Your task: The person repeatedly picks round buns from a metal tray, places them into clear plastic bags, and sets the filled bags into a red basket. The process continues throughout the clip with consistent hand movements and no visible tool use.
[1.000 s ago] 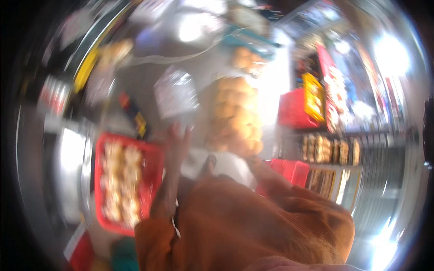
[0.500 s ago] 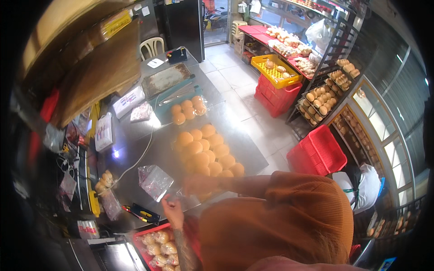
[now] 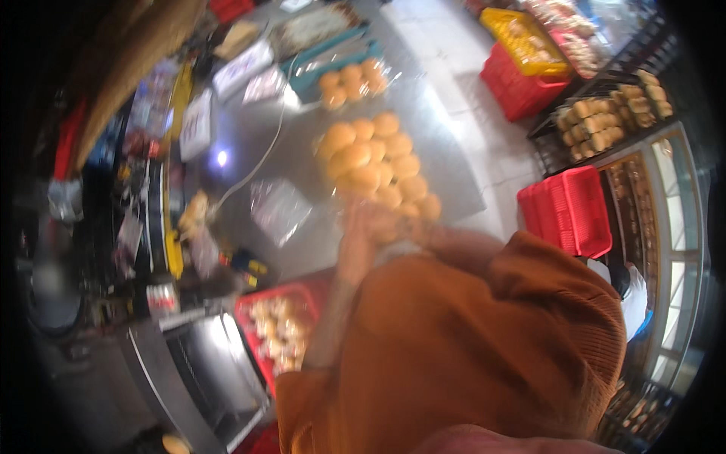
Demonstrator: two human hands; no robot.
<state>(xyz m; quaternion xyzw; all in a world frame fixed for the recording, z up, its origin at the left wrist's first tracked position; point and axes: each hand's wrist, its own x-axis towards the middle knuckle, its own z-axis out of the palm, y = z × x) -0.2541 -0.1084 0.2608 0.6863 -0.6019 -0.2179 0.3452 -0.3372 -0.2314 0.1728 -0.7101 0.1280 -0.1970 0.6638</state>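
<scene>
My left hand (image 3: 358,225) and my right hand (image 3: 387,226) are close together at the near end of a block of round golden buns (image 3: 386,170) on the metal table. Motion blur smears both hands, so their fingers and anything between them cannot be made out. Left of them lies a stack of clear plastic bags (image 3: 279,210). Farther back, a smaller group of buns in clear wrap (image 3: 352,82) sits by a teal tray (image 3: 306,79). Close to my left forearm stands a red crate (image 3: 248,321) of bagged buns (image 3: 281,329).
A white cable (image 3: 267,155) crosses the metal table (image 3: 246,144). On the right are an empty red crate (image 3: 565,212), a rack of bread (image 3: 594,125) and a yellow crate (image 3: 522,44) stacked on a red one. Bagged bread (image 3: 195,216) lies along the table's left side.
My left hand has moved right, from beside the plastic bags to the buns, and now meets my right hand. The whole view has shifted, bringing more of the near left side into sight.
</scene>
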